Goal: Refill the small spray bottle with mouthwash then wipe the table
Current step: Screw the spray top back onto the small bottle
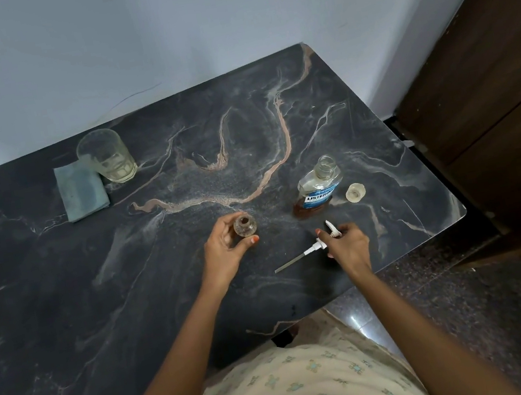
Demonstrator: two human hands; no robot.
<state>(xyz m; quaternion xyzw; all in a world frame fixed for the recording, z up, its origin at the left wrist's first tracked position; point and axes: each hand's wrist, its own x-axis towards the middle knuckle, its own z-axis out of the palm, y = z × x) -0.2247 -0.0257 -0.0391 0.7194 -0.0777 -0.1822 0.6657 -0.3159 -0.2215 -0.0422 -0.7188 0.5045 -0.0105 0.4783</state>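
Head view: left hand [223, 252] grips the small spray bottle [245, 226], right hand [347, 244] holds its pump [316, 246]

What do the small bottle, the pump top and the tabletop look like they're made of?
Small bottle: clear and glossy, glass or hard plastic; the dark surface shows through it.
Pump top: smooth, opaque white plastic, with a thin greyish dip tube, likely plastic too.
Tabletop: polished dark stone or a stone-look laminate, with pale and tan veins and a soft sheen.
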